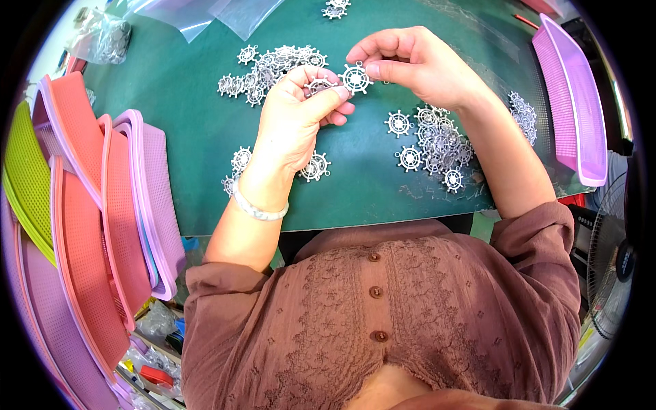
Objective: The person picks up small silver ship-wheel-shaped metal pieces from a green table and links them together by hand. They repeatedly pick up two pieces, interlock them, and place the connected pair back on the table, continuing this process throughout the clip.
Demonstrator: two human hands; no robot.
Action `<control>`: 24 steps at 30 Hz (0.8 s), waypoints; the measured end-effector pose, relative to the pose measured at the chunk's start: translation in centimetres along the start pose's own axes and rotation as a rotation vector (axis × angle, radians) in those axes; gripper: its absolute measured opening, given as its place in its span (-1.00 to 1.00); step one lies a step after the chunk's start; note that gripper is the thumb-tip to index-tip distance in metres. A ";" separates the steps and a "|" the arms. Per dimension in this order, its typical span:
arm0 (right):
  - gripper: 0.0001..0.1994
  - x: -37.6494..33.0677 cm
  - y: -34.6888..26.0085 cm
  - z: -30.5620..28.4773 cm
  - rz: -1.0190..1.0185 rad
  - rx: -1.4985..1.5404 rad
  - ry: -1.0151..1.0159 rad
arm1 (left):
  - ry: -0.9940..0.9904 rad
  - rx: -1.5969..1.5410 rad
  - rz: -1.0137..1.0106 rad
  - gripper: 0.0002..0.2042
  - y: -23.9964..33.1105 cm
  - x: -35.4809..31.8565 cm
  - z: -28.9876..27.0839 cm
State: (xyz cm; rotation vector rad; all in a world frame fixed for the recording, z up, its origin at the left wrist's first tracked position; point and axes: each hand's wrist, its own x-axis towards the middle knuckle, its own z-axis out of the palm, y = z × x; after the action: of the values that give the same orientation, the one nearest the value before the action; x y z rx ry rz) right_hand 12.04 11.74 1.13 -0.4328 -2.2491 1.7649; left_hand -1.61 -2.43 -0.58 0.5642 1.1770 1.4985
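My left hand point(294, 116) is closed, with one silver ship's wheel charm point(320, 86) held in its curled fingers. Another ship's wheel charm point(356, 78) sits flat side up between the fingertips of both hands. My right hand point(427, 68) pinches that charm at its edge, near its small ring. Behind my left hand lies a pile of similar charms point(283, 61) on the green table mat. A second pile point(441, 140) spreads out below my right wrist. Some charms point(315, 166) show beside my left forearm, which hides part of that group.
Pink and purple perforated baskets point(82, 232) and a green one point(27, 178) stand stacked at the left. A purple basket point(570, 102) stands at the right edge. Clear plastic bags point(236, 14) lie at the far side. A fan point(608, 253) stands at lower right.
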 end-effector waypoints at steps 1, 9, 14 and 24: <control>-0.78 -0.1 0.0 0.0 -0.005 -0.003 0.003 | -0.001 0.002 -0.001 -0.86 0.0 0.0 0.0; -0.79 -0.4 0.1 0.1 0.000 -0.012 0.016 | 0.007 0.018 -0.001 -0.84 -0.2 0.0 0.1; -0.78 -0.5 0.3 0.1 0.009 -0.012 0.020 | 0.000 0.013 -0.013 -0.84 -0.2 0.1 0.1; -0.78 -0.5 0.5 0.0 0.005 -0.030 0.040 | 0.004 0.021 -0.032 -0.85 -0.2 0.1 0.2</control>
State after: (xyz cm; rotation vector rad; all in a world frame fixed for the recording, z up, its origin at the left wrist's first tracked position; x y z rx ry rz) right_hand 12.50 11.67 0.66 -0.4753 -2.2511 1.7115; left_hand -1.41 -2.27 -0.68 0.5540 1.2011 1.4626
